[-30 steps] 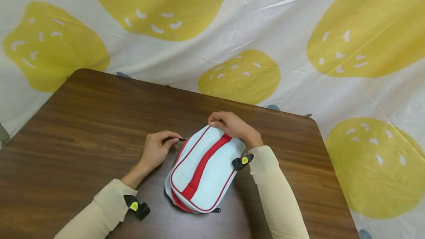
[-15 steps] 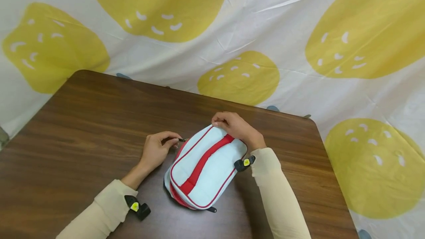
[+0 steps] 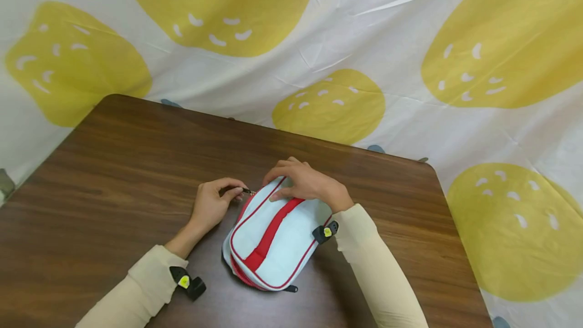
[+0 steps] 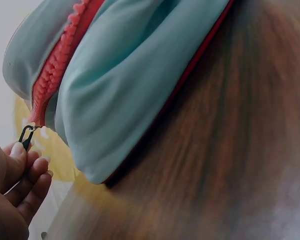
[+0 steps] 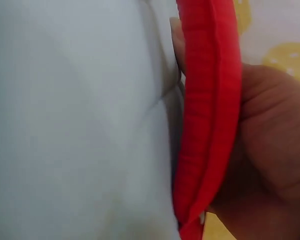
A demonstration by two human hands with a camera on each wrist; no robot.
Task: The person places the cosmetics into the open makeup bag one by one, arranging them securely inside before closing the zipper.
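A pale blue pouch [image 3: 273, 234] with red piping, a red centre strap [image 3: 272, 230] and a red zipper [image 4: 55, 70] lies on the brown wooden table [image 3: 114, 166]. My left hand [image 3: 214, 204] pinches the small black zipper pull [image 3: 248, 192] at the pouch's far left corner; the left wrist view shows the zipper pull [image 4: 25, 136] between my fingertips. My right hand [image 3: 302, 183] lies over the pouch's far end, fingers spread and pressing down on the fabric. In the right wrist view the red strap [image 5: 207, 125] runs beside my right hand [image 5: 270, 150] against the pale pouch [image 5: 80, 130].
A white cloth with large yellow blobs [image 3: 328, 105] hangs behind the table. The table's far edge and rounded right corner [image 3: 428, 163] lie close behind the pouch. Bare wood spreads to the left [image 3: 91, 201].
My right hand has moved left from the pouch's far right edge onto its top and spread its fingers. The pouch has shifted slightly left. The left hand keeps pinching the pull.
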